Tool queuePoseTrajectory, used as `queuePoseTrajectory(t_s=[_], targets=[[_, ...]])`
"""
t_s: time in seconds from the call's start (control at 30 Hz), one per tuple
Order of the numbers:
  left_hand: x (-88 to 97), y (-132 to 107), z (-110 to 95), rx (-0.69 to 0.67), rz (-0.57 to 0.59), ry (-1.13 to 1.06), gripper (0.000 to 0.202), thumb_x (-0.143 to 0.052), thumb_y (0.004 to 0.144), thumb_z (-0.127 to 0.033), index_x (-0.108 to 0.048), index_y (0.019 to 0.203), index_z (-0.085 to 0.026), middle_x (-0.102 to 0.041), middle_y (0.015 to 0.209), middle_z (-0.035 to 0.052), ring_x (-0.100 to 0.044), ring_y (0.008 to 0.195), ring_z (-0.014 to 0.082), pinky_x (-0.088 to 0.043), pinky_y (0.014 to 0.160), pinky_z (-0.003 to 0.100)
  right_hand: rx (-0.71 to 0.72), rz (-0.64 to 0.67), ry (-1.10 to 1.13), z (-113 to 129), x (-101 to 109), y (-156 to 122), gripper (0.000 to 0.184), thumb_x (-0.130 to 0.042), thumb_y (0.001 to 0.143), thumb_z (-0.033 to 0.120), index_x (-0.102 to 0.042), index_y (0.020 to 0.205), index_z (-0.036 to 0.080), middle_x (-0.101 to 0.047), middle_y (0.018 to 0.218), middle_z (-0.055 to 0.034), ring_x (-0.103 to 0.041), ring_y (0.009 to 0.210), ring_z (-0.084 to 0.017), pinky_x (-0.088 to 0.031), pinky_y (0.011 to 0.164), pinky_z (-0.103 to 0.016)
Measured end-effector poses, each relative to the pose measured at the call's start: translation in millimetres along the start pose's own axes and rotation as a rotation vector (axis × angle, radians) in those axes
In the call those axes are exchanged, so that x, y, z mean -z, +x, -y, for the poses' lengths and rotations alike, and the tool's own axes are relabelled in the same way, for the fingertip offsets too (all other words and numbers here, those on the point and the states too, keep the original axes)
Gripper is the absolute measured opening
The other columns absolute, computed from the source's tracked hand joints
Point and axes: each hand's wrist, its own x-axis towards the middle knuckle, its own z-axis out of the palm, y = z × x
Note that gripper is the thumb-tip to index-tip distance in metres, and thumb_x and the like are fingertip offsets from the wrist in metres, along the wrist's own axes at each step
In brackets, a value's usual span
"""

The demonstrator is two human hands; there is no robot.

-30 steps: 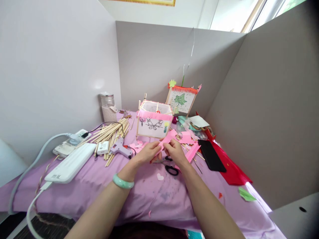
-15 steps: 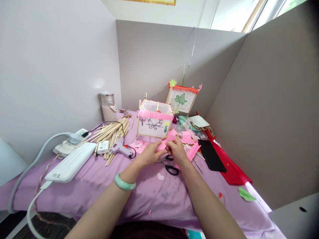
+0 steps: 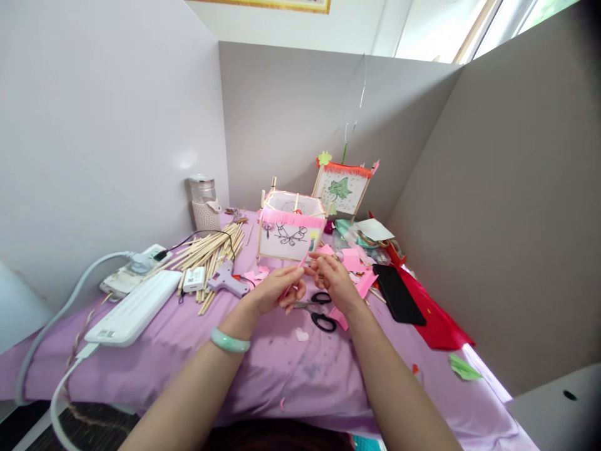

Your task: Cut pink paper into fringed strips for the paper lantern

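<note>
A piece of pink paper (image 3: 305, 259), seen nearly edge-on, is pinched in my left hand (image 3: 275, 289), which wears a pale green bangle. My right hand (image 3: 335, 280) has its fingers curled and its fingertips closed at the paper's right side; its exact grip is partly hidden. Just below the hands lies a pair of black-handled scissors (image 3: 323, 322), blades pointing left under my left hand. Behind them stands a stick-framed paper lantern (image 3: 292, 241) with a pink fringe and a drawing on its front panel. A small pale paper heart (image 3: 302, 335) rests nearer me.
Left are a lilac glue gun (image 3: 228, 280), a bundle of wooden sticks (image 3: 213, 247), a white power bank (image 3: 134, 307) and a jar (image 3: 205, 203). On the right lie pink paper scraps (image 3: 353, 259), a black phone (image 3: 399, 294) and red material (image 3: 434, 313). Another lantern (image 3: 342, 186) stands behind.
The pink paper has turned from showing its flat face to nearly edge-on. My left hand has shifted left and rolled over, and the hands are slightly farther apart, uncovering more of the scissors.
</note>
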Motion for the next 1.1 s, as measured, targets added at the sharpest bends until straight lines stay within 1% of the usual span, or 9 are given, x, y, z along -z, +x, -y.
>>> queuePoseTrajectory(t_s=[0.13,0.2,0.27,0.33,0.47,0.63,0.77,0.97,1.1], targets=[[2.0,0.0,1.4,0.116,0.218,-0.082,0.057,-0.041,0.085,-0.063,-0.06,0.071,-0.011,-0.05,0.048,-0.0022,-0.028,0.028,0.0039,-0.04,0.034,0.022,-0.01,0.072,-0.059,2.1,-3.5,-5.0,0.025,-0.069,0.076,0.04,-0.059,0.074,0.017,-0.046,0.06,0.0063,-0.037,0.047,-0.005,-0.023,0.046,-0.02],[1.2,0.6,2.9,0.108,0.224,-0.061,0.061,-0.039,0.086,-0.064,-0.061,0.067,-0.01,-0.049,0.045,-0.0005,-0.034,0.03,0.0057,-0.042,0.038,0.023,0.0,0.098,-0.065,1.4,-3.9,-6.2,0.028,-0.069,0.076,0.038,-0.053,0.065,0.017,-0.04,0.053,0.008,-0.032,0.046,-0.005,-0.022,0.046,-0.021],[-0.3,0.9,3.2,0.064,0.106,-0.037,0.059,-0.042,0.086,-0.061,-0.064,0.071,-0.009,-0.055,0.049,0.0029,-0.047,0.037,0.0089,-0.046,0.045,0.024,0.026,0.054,-0.08,-0.2,-2.8,-5.7,0.028,-0.068,0.076,0.037,-0.052,0.063,0.017,-0.041,0.051,0.008,-0.032,0.046,-0.005,-0.023,0.047,-0.021],[-1.1,1.6,2.6,0.008,-0.085,-0.025,0.046,-0.054,0.082,-0.055,-0.065,0.081,-0.01,-0.061,0.059,0.005,-0.058,0.051,0.0129,-0.048,0.053,0.025,0.061,-0.015,-0.11,-1.7,-0.9,-4.1,0.027,-0.068,0.075,0.037,-0.053,0.063,0.018,-0.044,0.052,0.007,-0.034,0.047,-0.006,-0.023,0.047,-0.022],[2.6,5.5,3.5,-0.122,-0.34,0.062,0.031,-0.067,0.073,-0.039,-0.063,0.092,-0.014,-0.065,0.075,0.0029,-0.061,0.062,0.0138,-0.05,0.061,0.027,0.054,-0.055,-0.157,-2.6,-0.5,-2.3,0.026,-0.068,0.073,0.04,-0.057,0.067,0.018,-0.044,0.054,0.0067,-0.034,0.048,-0.007,-0.025,0.046,-0.022],[6.4,11.4,12.4,-0.325,-0.543,0.699,0.022,-0.049,0.084,-0.025,-0.066,0.096,-0.017,-0.069,0.092,0.0068,-0.062,0.085,0.0196,-0.047,0.079,0.032,0.04,-0.076,-0.212,-6.9,-5.9,-2.7,0.03,-0.07,0.071,0.042,-0.054,0.063,0.018,-0.044,0.051,0.0066,-0.036,0.048,-0.008,-0.026,0.046,-0.022],[2.5,13.0,16.9,-0.424,-0.512,1.014,0.031,-0.039,0.09,-0.022,-0.06,0.111,-0.016,-0.065,0.108,0.012,-0.059,0.101,0.023,-0.044,0.09,0.037,0.046,-0.148,-0.217,-11.8,-10.3,-2.0,0.032,-0.07,0.072,0.04,-0.051,0.059,0.018,-0.046,0.05,0.0065,-0.035,0.047,-0.007,-0.024,0.046,-0.022],[-0.4,12.4,18.6,-0.395,-0.471,1.1,0.033,-0.036,0.094,-0.029,-0.056,0.118,-0.016,-0.061,0.112,0.0132,-0.056,0.106,0.0245,-0.044,0.091,0.04,0.003,-0.112,-0.122,-12.9,-14.0,-2.7,0.028,-0.07,0.071,0.039,-0.054,0.065,0.017,-0.046,0.049,0.0078,-0.035,0.045,-0.006,-0.023,0.044,-0.021],[1.6,11.2,17.9,-0.416,-0.465,1.089,0.033,-0.045,0.09,-0.028,-0.056,0.12,-0.019,-0.062,0.116,0.012,-0.056,0.11,0.0254,-0.044,0.093,0.041,0.003,-0.159,-0.063,-11.2,-10.7,-1.2,0.028,-0.073,0.068,0.04,-0.056,0.067,0.017,-0.045,0.047,0.0085,-0.035,0.042,-0.006,-0.025,0.042,-0.021]])
